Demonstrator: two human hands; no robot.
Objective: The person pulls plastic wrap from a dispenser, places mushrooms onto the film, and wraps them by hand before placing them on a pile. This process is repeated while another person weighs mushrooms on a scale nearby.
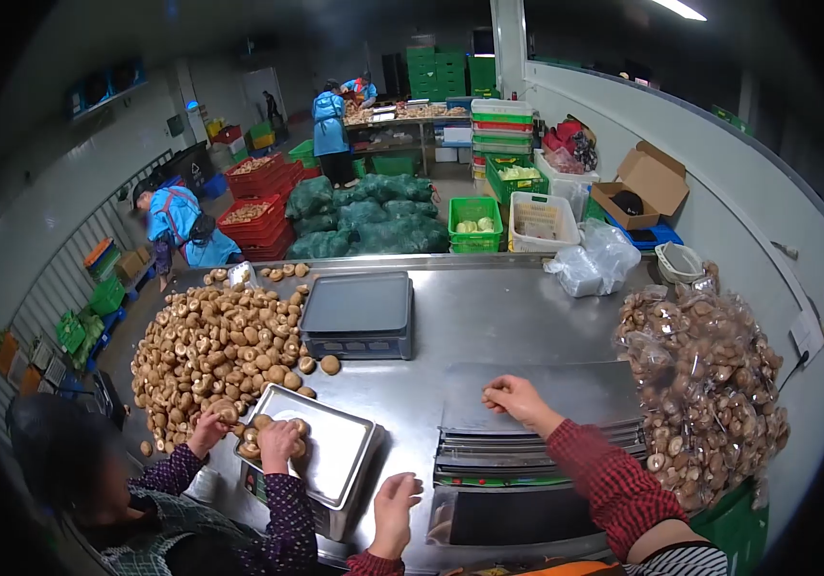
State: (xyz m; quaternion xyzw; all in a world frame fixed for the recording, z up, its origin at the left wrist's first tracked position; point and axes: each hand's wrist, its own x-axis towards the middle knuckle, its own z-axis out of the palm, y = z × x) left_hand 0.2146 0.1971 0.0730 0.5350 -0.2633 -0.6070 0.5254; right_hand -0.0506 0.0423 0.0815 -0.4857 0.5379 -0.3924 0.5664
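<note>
My right hand (516, 398), in a red checked sleeve, hovers over the stack of dark flat trays (537, 437), its fingers pinched together; whether something thin is between them is too small to tell. My left hand (398, 509) is raised left of the stack, fingers apart, holding nothing. Beside it, a metal-topped scale (340, 461) carries some mushrooms (258, 437) at its left side. A co-worker's hands (279, 442) are at those mushrooms, one of them with a mushroom (226, 412).
A large mushroom pile (215, 350) lies at left, near a grey scale (357, 312). Bagged mushrooms (710, 394) are heaped at right. Clear plastic bags (594, 261) lie at the back. The co-worker (95, 470) sits close on my left; other people are farther off.
</note>
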